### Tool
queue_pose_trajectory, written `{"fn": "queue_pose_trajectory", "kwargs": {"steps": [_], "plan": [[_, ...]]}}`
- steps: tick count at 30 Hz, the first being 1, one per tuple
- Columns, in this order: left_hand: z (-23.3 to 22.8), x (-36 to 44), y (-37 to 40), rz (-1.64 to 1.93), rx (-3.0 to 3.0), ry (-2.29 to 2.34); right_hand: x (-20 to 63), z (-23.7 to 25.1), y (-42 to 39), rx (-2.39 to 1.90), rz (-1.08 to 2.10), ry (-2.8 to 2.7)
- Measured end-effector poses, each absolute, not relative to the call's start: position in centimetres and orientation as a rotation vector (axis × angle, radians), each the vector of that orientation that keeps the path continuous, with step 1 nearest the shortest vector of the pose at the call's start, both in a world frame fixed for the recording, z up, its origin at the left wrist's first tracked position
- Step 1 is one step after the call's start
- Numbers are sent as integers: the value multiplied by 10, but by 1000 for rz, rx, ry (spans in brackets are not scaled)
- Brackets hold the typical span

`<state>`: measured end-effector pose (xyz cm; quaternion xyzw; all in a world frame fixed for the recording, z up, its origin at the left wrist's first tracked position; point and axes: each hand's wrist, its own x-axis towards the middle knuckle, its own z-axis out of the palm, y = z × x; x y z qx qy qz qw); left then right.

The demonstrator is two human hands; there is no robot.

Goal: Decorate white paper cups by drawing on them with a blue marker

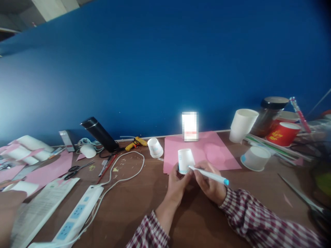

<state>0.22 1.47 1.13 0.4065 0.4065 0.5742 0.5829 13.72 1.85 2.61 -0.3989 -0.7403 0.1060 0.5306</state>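
My left hand (176, 184) holds a small white paper cup (185, 160) upside down, just above the brown table (144, 206). My right hand (210, 184) grips a white pen with a blue cap end (210, 175); its tip touches the cup's lower side near a blue pattern. Both hands sit in front of a pink paper sheet (207, 151). Checked red-and-white sleeves cover both forearms.
Another small cup (155, 147) lies tipped left of the pink sheet, near a yellow glue gun (136, 143). Scissors (76, 170), a power strip (77, 213) with cord and pink papers lie at left. White cups (243, 124), a bowl (255, 158), a red cup (283, 133) and a jar (271, 113) stand at right.
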Motion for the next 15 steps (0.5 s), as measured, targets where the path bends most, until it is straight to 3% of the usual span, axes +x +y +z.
{"fn": "queue_pose_trajectory", "kwargs": {"steps": [15], "plan": [[6,2,17,1349,974,939,135,27,17,-890,250,-1789]]}}
